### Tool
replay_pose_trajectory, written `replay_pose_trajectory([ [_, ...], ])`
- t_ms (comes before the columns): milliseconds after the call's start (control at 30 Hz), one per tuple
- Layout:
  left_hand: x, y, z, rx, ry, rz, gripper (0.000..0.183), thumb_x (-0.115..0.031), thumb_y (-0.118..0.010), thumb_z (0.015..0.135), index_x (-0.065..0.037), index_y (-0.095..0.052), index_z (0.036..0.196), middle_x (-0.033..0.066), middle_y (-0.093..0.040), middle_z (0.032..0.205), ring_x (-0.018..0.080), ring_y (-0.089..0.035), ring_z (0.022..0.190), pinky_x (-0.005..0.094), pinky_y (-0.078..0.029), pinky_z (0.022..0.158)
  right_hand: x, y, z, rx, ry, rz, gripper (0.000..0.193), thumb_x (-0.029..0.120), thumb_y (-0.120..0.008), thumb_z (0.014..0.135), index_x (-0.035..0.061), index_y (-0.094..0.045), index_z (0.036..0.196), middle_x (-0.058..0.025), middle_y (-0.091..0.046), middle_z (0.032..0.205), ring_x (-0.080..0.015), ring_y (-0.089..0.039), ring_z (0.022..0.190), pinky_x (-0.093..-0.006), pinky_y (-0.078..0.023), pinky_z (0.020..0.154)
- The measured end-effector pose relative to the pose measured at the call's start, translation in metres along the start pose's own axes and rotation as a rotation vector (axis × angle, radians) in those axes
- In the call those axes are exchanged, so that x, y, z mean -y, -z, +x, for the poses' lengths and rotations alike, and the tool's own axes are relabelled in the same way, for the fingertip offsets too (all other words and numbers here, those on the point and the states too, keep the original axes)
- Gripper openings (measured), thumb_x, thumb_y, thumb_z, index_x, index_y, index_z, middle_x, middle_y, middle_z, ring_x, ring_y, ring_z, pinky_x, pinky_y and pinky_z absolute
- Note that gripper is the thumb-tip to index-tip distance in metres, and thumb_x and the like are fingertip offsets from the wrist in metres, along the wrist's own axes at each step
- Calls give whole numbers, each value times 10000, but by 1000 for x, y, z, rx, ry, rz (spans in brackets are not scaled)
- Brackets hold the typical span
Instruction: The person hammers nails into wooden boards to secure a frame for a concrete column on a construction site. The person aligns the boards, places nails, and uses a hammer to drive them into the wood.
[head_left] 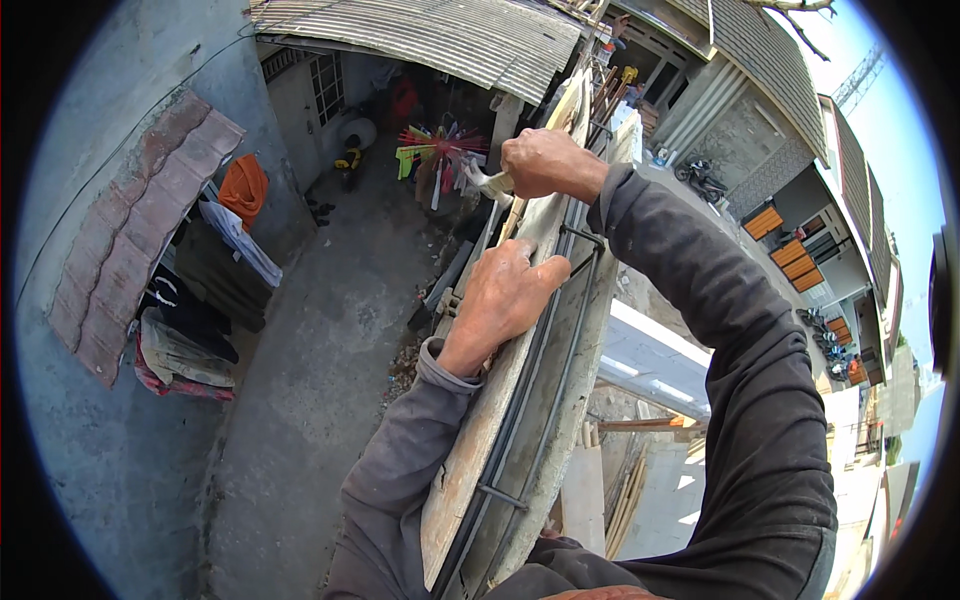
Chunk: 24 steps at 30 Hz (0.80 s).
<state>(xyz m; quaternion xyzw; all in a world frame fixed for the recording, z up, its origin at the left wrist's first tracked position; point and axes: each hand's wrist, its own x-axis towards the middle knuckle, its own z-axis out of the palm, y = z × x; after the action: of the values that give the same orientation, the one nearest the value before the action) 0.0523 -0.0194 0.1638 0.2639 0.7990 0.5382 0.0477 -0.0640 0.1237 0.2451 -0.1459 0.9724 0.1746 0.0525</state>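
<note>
A long wooden board [470, 450] stands on edge along the left side of a narrow concrete wall top [575, 400]. My left hand [500, 300] is closed over the board's upper edge, thumb to the right; its other fingers are mostly hidden on the far side. Farther along, my right hand [550, 165] makes a fist just above the board. From its left side sticks out a pale, curved object [488, 182], whose kind I cannot make out. Dark steel reinforcing bars [555, 375], joined by bent ties, run along the wall top just right of the board.
Far below on the left lies a concrete yard [320, 400], with clothes [235, 250] hanging under a small tiled awning [145, 220]. A corrugated roof [430, 45] juts in ahead. Timber lengths [627, 500] and a white beam [655, 355] lie lower down on the right.
</note>
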Motion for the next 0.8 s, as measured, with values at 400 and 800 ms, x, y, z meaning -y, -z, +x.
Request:
replay_pose_trajectory([
  [400, 14, -9, 1, -46, -63, 4, 366, -311, -599, 845, 43, -677, 895, 314, -630, 829, 486, -607, 758, 496, -468, 714, 7, -2, 9, 76, 88, -64, 326, 180, -701, 738, 57, -776, 1030, -169, -763, 940, -343, -756, 916, -445, -608, 750],
  [800, 4, -6, 0, -40, 29, -44, 360, -303, -597, 843, 47, -662, 893, 337, -611, 821, 516, -593, 776, 517, -473, 730, 8, -11, 8, 56, 126, -129, 289, 144, -675, 744, 61, -779, 1001, -161, -768, 934, -342, -754, 922, -447, -603, 767],
])
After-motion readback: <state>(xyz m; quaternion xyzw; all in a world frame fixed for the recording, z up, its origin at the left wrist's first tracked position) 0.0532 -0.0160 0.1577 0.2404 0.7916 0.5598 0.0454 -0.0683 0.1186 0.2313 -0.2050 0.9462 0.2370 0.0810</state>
